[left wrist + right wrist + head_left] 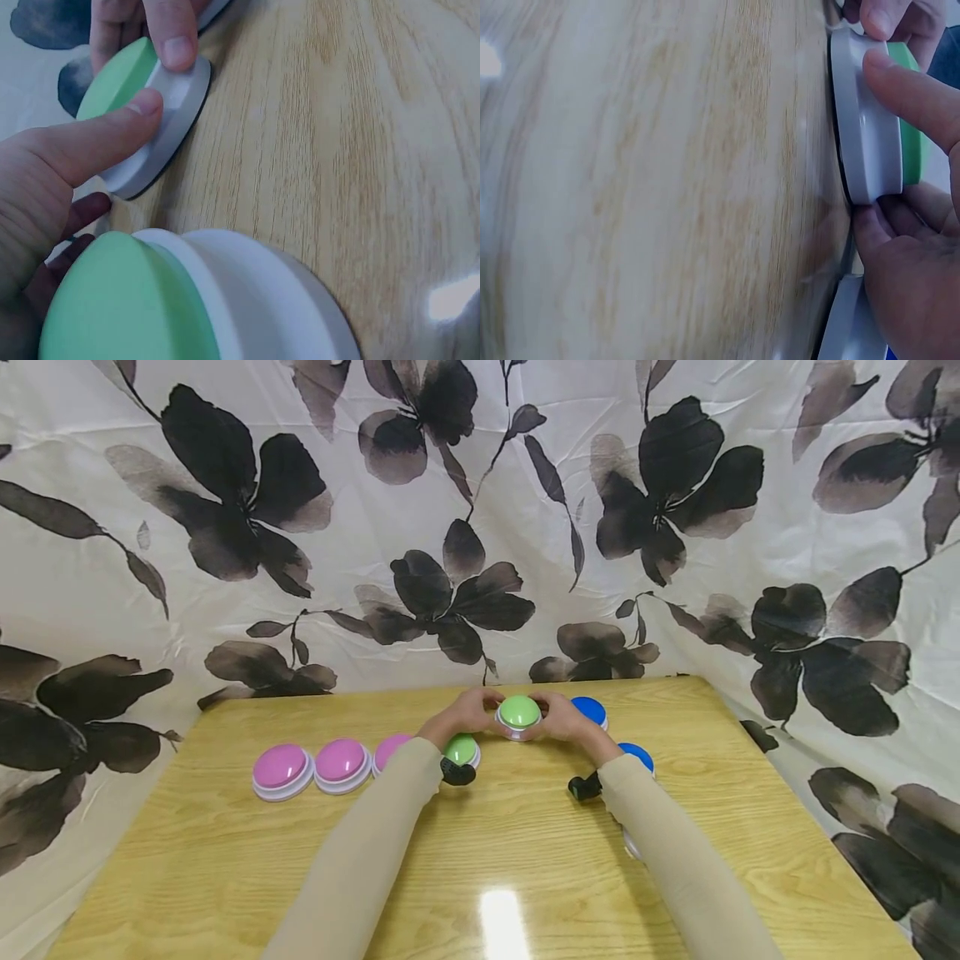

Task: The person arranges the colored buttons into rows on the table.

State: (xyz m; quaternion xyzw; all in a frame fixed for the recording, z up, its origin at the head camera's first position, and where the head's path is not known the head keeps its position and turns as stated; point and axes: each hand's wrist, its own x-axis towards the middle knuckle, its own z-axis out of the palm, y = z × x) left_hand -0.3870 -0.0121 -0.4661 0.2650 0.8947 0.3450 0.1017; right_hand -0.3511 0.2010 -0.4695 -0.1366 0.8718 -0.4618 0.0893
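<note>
Both hands hold one green push button (pixel 519 713) with a white round base, close over the far part of the table. My left hand (pixel 472 711) grips its left side, the thumb on the white base in the left wrist view. From the other side my right hand (pixel 562 718) grips it, thumb on the base and fingers curled around the edge (pixel 915 255). A second green button (pixel 461 749) sits just under my left wrist, and it looms large in the left wrist view (pixel 127 307). Beyond my right wrist sits a blue button (pixel 589 710).
Three pink buttons (pixel 279 767) stand in a row on the left of the wooden table (pixel 517 835), one partly behind the left sleeve. Another blue button (pixel 637 755) and a white base (pixel 632 845) show beside the right sleeve. A floral cloth (pixel 480 510) hangs behind the table.
</note>
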